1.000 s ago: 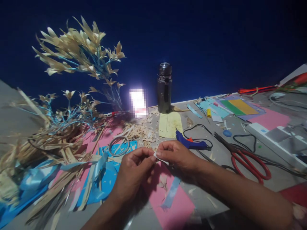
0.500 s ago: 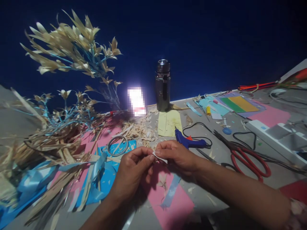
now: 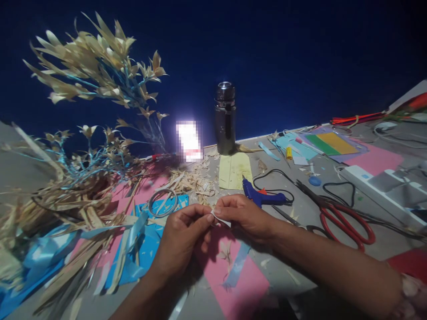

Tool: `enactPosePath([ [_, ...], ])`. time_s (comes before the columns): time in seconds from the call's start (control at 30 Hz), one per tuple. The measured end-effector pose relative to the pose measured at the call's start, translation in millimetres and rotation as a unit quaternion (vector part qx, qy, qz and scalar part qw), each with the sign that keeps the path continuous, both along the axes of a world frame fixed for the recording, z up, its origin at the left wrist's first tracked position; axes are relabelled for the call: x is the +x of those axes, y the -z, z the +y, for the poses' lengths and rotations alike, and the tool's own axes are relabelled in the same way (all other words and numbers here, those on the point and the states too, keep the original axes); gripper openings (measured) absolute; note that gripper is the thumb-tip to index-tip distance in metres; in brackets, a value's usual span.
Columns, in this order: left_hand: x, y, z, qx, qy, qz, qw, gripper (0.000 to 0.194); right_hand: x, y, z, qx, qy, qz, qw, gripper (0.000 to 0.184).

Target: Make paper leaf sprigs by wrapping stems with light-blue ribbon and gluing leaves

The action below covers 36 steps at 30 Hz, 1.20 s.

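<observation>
Fingertip to fingertip, my left hand (image 3: 183, 235) and my right hand (image 3: 243, 215) pinch a small pale strip (image 3: 220, 219) between them, over a pink sheet (image 3: 245, 275). The strip looks like dried husk or paper; my fingers cover part of it. Just beyond my right hand lies a blue glue gun (image 3: 256, 195) with an orange trigger. A grey tape ring (image 3: 163, 202) rests on a blue sheet (image 3: 182, 202) by my left hand. Dried husk shavings (image 3: 196, 184) are scattered past my fingers.
Red-handled scissors (image 3: 347, 224) and a white power strip (image 3: 373, 189) lie on the right. A dark flask (image 3: 225, 124) stands at the back near a yellow sheet (image 3: 235, 171). Husk flowers on blue stems (image 3: 113, 75) rise at the left, above heaped husks (image 3: 70, 209).
The whole view has shifted very slightly. Both hands keep their pinch on the pale strip in nearly the same pose.
</observation>
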State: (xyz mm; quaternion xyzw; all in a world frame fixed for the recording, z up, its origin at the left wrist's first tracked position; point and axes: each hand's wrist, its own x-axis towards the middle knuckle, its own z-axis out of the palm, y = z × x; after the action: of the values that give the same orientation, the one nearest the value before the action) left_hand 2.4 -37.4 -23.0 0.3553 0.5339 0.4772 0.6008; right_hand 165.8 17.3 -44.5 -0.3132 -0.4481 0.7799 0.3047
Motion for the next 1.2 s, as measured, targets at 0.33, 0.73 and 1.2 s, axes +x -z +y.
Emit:
enactPosePath([
  [0.33, 0.4, 3.6, 1.3, 0.004, -0.003, 0.007, 1.0, 0.025, -0.4, -2.4, -1.5, 0.048, 0.007, -0.018, 0.999, 0.044],
  [0.73, -1.1, 3.1, 0.1, 0.009, 0.003, 0.011, 1.0, 0.025, -0.2, 0.4, -0.1, 0.067, 0.011, -0.038, 0.997, 0.045],
  [1.2, -1.5, 3.9, 0.5, 0.024, -0.003, 0.044, 0.999, 0.022, 0.2, 3.9, -1.0, 0.069, -0.005, -0.031, 0.997, 0.043],
])
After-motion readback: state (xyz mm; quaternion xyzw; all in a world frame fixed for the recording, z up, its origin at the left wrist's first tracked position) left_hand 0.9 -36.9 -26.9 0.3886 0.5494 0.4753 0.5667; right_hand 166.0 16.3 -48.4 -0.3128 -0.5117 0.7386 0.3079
